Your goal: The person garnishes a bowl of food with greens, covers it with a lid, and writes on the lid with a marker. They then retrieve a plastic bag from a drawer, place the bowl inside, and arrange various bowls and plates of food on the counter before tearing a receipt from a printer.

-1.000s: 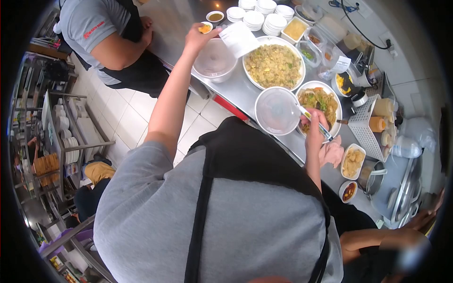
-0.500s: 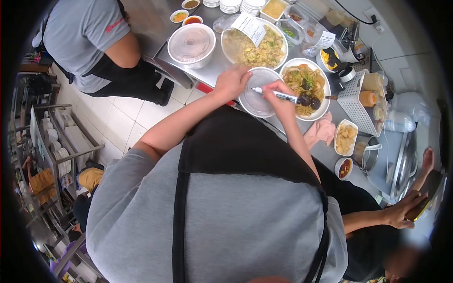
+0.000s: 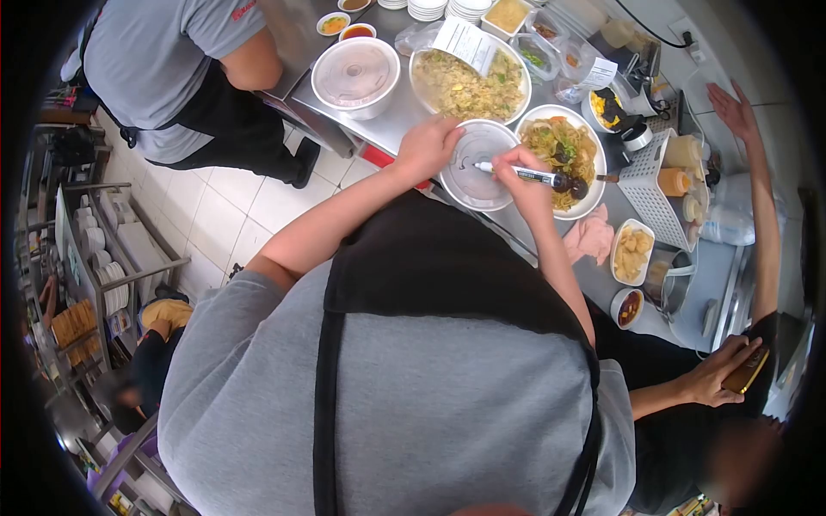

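Note:
My right hand [image 3: 527, 178] is closed round a white marker pen [image 3: 538, 175] with a dark rear end. Its tip points at a round, translucent plastic lid [image 3: 478, 191]; whether it touches cannot be made out. A short dark mark shows on the lid, left of the tip. At the lid's upper left rim, my left hand [image 3: 428, 146] grips the edge with fingers and thumb. Close on the right is a white bowl of noodles [image 3: 561, 155]. Behind the lid stands a bowl of fried rice [image 3: 469, 90] with a printed receipt [image 3: 465, 45] across it.
A lidded white bowl [image 3: 355, 76] and small sauce cups [image 3: 357, 32] stand at the back left. Right are a white basket of bottles [image 3: 651, 185], a pink cloth [image 3: 590, 236] and a fried-food dish [image 3: 632, 252]. One co-worker [image 3: 163, 73] stands left; another's hand [image 3: 718, 371] holds a phone.
The marker and my right hand have shifted slightly right over the lid, uncovering a dark mark. My left hand stays on the rim. The co-worker at right has raised an arm toward the wall.

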A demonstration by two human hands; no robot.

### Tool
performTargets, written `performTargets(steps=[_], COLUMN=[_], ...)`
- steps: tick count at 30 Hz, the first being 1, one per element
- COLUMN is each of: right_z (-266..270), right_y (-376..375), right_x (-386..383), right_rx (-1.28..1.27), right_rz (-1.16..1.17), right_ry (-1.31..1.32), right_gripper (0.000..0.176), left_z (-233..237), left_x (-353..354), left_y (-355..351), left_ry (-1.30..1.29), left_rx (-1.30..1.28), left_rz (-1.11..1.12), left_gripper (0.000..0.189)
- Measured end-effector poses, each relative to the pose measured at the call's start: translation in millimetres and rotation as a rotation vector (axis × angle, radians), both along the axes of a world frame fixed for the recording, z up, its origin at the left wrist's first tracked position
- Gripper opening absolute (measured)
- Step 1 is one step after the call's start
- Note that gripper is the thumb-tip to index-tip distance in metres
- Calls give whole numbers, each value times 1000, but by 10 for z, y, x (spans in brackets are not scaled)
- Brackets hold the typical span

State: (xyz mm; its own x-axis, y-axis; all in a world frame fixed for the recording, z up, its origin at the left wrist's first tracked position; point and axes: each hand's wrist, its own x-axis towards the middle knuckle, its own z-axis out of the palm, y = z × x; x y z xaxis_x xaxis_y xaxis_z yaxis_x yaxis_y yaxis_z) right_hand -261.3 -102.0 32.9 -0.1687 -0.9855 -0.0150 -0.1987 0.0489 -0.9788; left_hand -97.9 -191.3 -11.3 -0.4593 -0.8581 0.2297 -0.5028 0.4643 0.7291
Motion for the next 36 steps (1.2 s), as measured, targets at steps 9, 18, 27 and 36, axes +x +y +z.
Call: performTargets(steps=[9, 18, 27, 36], right_z=[-81, 37, -93, -96], right_y=[-49, 5, 25, -6], right_x=[13, 57, -29, 56], right_rx=[8, 18, -79, -40], right_rz=[45, 50, -29, -77], right_ry=[92, 142, -63, -7], right_gripper=[14, 13, 11, 13], left_z=[6, 10, -26, 5], left_x=[-6, -1, -9, -18], left_y=[-22, -24, -27, -20], left_ry=[2, 2, 14, 13], left_rx=[34, 40, 43, 80], left_rz=[-21, -29, -29, -27], left_gripper=[18, 18, 21, 23])
